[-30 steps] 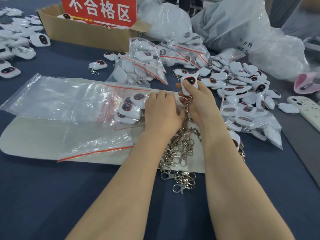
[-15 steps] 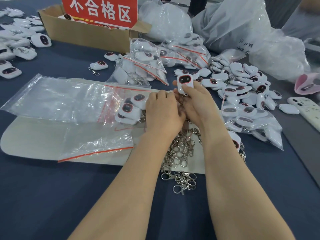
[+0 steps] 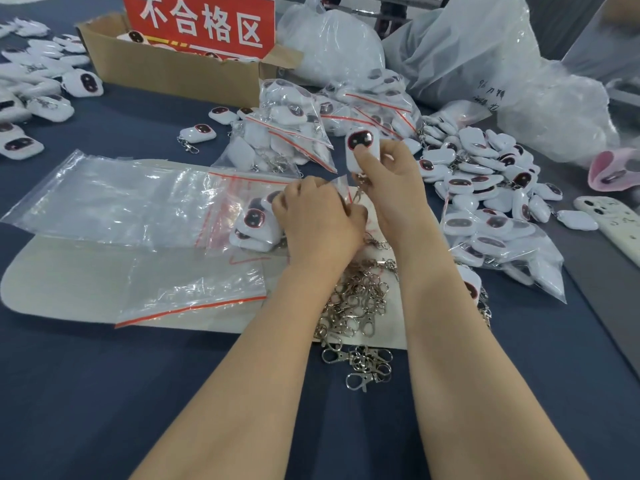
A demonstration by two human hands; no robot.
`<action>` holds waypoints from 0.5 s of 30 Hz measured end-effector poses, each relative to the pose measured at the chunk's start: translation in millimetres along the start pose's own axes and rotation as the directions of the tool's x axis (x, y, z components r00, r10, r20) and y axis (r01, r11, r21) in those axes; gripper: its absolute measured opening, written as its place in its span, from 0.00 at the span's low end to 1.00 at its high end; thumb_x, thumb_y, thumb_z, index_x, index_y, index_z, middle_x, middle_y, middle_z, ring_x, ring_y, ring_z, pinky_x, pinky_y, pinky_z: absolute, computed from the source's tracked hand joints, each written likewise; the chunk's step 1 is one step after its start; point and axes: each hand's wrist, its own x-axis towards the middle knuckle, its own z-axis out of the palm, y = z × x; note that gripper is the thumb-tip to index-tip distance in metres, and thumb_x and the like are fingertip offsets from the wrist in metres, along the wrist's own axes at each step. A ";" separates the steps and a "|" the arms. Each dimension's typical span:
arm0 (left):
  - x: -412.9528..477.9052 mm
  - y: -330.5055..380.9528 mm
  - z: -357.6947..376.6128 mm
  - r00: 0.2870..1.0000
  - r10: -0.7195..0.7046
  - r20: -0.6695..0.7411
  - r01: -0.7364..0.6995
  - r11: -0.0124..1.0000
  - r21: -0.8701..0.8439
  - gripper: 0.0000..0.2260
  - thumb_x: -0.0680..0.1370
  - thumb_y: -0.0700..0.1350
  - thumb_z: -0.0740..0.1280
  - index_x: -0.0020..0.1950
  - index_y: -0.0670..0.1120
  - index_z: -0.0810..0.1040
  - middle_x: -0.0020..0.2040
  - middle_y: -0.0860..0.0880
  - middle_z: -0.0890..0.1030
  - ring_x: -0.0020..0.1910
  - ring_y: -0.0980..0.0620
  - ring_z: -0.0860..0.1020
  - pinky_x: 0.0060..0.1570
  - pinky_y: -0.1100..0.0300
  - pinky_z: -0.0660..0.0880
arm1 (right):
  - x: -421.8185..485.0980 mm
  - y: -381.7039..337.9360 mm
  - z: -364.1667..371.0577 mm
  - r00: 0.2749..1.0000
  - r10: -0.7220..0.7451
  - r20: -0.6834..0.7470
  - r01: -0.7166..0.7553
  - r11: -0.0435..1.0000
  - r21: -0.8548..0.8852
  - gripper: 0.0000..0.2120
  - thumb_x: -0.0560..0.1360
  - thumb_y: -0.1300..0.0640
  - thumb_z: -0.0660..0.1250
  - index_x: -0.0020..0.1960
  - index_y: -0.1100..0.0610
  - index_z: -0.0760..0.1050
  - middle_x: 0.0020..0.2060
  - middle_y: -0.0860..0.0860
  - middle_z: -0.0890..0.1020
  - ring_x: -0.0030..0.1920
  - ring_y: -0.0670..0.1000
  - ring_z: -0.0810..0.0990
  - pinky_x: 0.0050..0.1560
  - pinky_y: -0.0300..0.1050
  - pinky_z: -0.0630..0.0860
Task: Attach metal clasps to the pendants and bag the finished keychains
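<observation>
My right hand [image 3: 391,178] pinches a white pendant [image 3: 360,147] with a dark red-rimmed face, held upright above the table; a small metal clasp [image 3: 360,192] dangles under it. My left hand [image 3: 318,220] grips the mouth of a clear zip bag [image 3: 242,202] that holds several white pendants [image 3: 254,223]. Just below my wrists lies a heap of loose silver clasps [image 3: 356,306]. A pile of loose pendants [image 3: 485,171] sits to the right.
Flat empty zip bags [image 3: 114,202] lie on a pale mat [image 3: 69,289] at left. Filled bags [image 3: 287,129] sit behind my hands. A cardboard box [image 3: 166,71] with a red sign stands at the back, large plastic sacks [image 3: 485,64] to the back right, a phone [image 3: 609,220] at right.
My right hand has lifted the pendant up and away from my left hand, and the clasp now hangs below it. My left hand has taken hold of the bag's mouth.
</observation>
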 end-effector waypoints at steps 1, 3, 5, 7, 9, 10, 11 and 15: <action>2.5 0.4 -2.5 0.999 -0.037 -0.019 0.035 0.996 -0.088 0.09 0.74 0.51 0.65 0.40 0.47 0.77 0.53 0.48 0.77 0.59 0.44 0.70 0.59 0.53 0.57 | -0.4 -4.9 2.8 0.999 -0.047 -0.014 0.046 0.996 -0.079 0.05 0.76 0.58 0.68 0.46 0.55 0.72 0.41 0.49 0.78 0.44 0.48 0.77 0.50 0.46 0.75; 6.9 1.3 -7.6 0.993 -0.106 -0.043 0.090 0.955 -0.283 0.09 0.74 0.49 0.65 0.36 0.47 0.75 0.48 0.47 0.80 0.54 0.43 0.74 0.59 0.52 0.66 | -1.1 -15.2 6.8 0.993 -0.104 -0.050 0.094 0.980 -0.175 0.07 0.75 0.57 0.70 0.42 0.53 0.72 0.34 0.46 0.75 0.35 0.45 0.74 0.44 0.47 0.74; 8.9 1.1 -11.5 0.982 -0.175 -0.077 0.112 0.854 -0.509 0.08 0.75 0.45 0.65 0.36 0.45 0.75 0.47 0.47 0.80 0.52 0.44 0.76 0.56 0.54 0.70 | -2.0 -23.9 8.8 0.996 -0.068 -0.055 0.058 0.985 -0.162 0.08 0.75 0.58 0.70 0.46 0.57 0.71 0.34 0.49 0.75 0.29 0.45 0.76 0.38 0.46 0.77; 9.4 0.3 -14.6 0.964 -0.245 -0.101 0.126 0.758 -0.640 0.06 0.76 0.43 0.65 0.39 0.44 0.74 0.49 0.49 0.77 0.52 0.50 0.75 0.53 0.63 0.67 | -4.1 -28.9 9.0 1.000 0.028 -0.006 -0.029 0.990 -0.140 0.13 0.74 0.59 0.71 0.52 0.60 0.68 0.35 0.51 0.76 0.26 0.45 0.77 0.35 0.41 0.79; 11.3 -0.8 -15.6 0.955 -0.274 -0.110 0.124 0.710 -0.693 0.06 0.77 0.42 0.64 0.39 0.46 0.74 0.50 0.48 0.77 0.50 0.54 0.73 0.48 0.69 0.64 | -4.7 -30.3 6.8 0.995 0.093 0.037 -0.078 0.954 -0.289 0.15 0.73 0.59 0.72 0.54 0.60 0.69 0.36 0.53 0.78 0.26 0.47 0.78 0.37 0.42 0.79; 11.6 -0.6 -16.1 0.956 -0.266 -0.125 0.105 0.707 -0.699 0.07 0.77 0.41 0.64 0.39 0.48 0.72 0.50 0.48 0.76 0.49 0.55 0.72 0.47 0.70 0.64 | -5.1 -31.2 5.5 0.992 0.109 0.063 -0.077 0.920 -0.385 0.13 0.73 0.59 0.72 0.53 0.61 0.71 0.34 0.53 0.79 0.26 0.47 0.78 0.37 0.42 0.79; 11.3 0.1 -16.8 0.959 -0.240 -0.150 0.071 0.716 -0.695 0.08 0.77 0.41 0.64 0.38 0.48 0.72 0.51 0.47 0.76 0.49 0.55 0.72 0.48 0.71 0.64 | -4.1 -31.6 3.5 0.987 0.125 0.102 -0.063 0.881 -0.470 0.09 0.73 0.61 0.71 0.51 0.60 0.75 0.31 0.52 0.80 0.26 0.46 0.78 0.35 0.40 0.79; 6.2 5.3 -16.2 0.972 -0.062 -0.226 -0.085 0.806 -0.586 0.05 0.76 0.38 0.65 0.41 0.44 0.72 0.52 0.45 0.76 0.52 0.52 0.72 0.49 0.68 0.67 | -5.5 -30.7 -0.7 0.939 0.234 0.251 -0.038 0.798 -0.601 0.08 0.73 0.67 0.65 0.39 0.58 0.80 0.27 0.51 0.80 0.27 0.45 0.79 0.37 0.39 0.81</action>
